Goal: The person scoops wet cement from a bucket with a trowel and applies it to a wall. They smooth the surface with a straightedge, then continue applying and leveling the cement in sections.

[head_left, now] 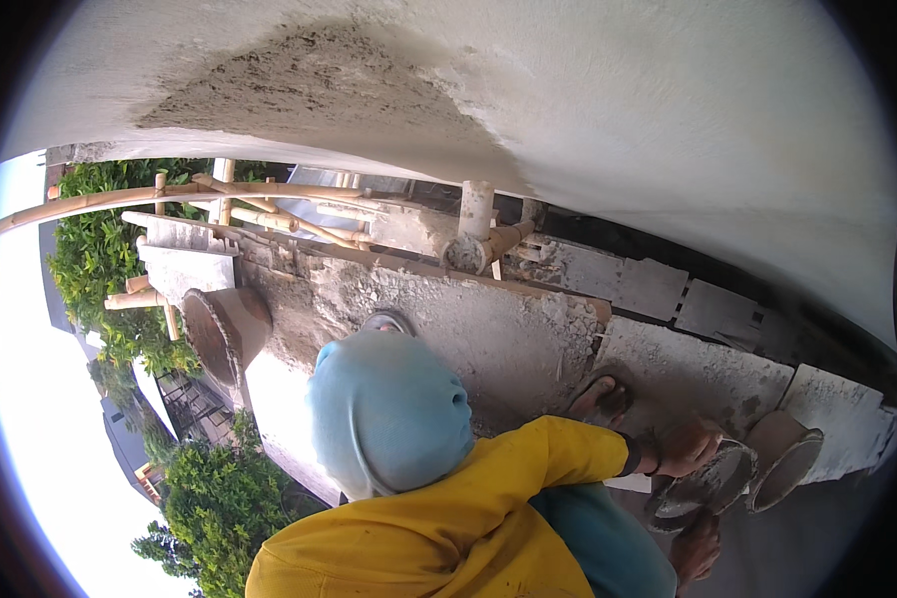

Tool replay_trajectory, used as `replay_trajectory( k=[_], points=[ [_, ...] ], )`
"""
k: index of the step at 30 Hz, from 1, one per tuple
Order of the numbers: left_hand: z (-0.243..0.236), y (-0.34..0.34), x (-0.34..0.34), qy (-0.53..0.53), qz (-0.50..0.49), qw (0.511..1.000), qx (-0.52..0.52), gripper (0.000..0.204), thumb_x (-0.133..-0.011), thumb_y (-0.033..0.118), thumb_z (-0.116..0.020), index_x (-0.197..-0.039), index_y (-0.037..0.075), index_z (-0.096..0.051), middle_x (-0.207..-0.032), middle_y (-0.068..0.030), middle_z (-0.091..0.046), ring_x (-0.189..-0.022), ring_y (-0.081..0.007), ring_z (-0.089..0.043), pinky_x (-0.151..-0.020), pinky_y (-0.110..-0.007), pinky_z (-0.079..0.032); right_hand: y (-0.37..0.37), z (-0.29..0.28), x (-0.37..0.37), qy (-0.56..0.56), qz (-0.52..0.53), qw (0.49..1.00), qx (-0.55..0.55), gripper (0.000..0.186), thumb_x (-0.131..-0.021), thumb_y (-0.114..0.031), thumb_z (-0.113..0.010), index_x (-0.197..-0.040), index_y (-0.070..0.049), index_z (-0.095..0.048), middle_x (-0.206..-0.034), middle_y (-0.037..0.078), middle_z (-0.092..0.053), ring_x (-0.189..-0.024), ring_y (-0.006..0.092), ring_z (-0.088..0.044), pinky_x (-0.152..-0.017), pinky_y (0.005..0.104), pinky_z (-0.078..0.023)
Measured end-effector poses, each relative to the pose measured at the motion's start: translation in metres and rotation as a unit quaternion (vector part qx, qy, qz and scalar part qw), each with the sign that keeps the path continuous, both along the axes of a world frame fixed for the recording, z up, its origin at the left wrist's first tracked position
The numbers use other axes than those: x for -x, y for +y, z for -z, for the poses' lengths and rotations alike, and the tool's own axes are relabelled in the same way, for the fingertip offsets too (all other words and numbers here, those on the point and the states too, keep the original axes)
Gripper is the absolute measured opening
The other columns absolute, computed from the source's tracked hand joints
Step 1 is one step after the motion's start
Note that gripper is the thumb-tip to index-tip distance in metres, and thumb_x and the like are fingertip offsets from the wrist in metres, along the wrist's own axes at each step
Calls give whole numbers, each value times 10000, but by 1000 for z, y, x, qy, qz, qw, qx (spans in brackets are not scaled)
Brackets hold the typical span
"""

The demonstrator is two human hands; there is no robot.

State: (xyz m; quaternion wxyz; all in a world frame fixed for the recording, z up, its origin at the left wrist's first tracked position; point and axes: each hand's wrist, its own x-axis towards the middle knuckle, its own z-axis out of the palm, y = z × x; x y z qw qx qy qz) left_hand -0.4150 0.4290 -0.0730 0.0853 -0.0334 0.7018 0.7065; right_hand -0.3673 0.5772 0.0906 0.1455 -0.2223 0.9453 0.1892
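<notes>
On the right of the head view, my left hand (690,446) reaches across in a yellow sleeve, fingers closed on the rim of a cement-crusted bucket (716,480). My right hand (697,550) is at the near side of the same bucket, its fingers curled against the lower edge. The bucket is tilted, its grey, dirty inside partly showing. Just right of it a second mortar-stained bucket (785,463) leans with its mouth toward me. My bent knee in teal cloth (388,414) hides part of the platform.
I squat on a mortar-covered board platform (488,319). Another bucket (227,334) stands at its left end. Bamboo poles (299,189) and an upright post (476,207) border the far side. A plastered wall (668,90) with a damp rough patch (329,95) curves overhead. Trees (209,513) show beyond the left edge.
</notes>
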Motion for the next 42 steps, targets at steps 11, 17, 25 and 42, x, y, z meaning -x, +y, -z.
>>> replay_trajectory(
  k=[11,17,25,42],
  points=[
    [5,3,6,112,-16,993,28,383,-1043,180,-384,-715,65,-544,-601,-164,-537,-601,-403,-503,-727,-466,-391,27,18,39,36,47,979,-194,270,-858,-111,-611,-1125,-90,-647,-1048,72,-669,-908,265,-664,-789,398,-521],
    [8,3,6,105,-50,993,12,391,-1047,194,-375,-715,57,-529,-632,-173,-530,-655,-386,-470,-721,-471,-373,33,-44,19,-64,64,990,-108,269,-871,-128,-610,-1135,-81,-640,-1071,73,-666,-880,263,-671,-740,409,-535],
    [13,3,2,92,-2,995,25,393,-1052,233,-373,-841,0,-608,-757,-204,-577,-776,-380,-507,-747,-463,-391,72,-18,28,-49,110,975,-186,308,-842,-153,-671,-1147,-119,-655,-1103,84,-681,-835,262,-666,-740,394,-533],
    [10,-5,3,67,49,996,26,427,-1057,261,-370,-905,-29,-645,-822,-224,-610,-841,-381,-532,-785,-475,-419,60,-31,-34,-187,557,764,268,210,-851,-171,-689,-1027,-55,-699,-736,83,-660,-620,209,-628,-606,358,-497]
  ],
)
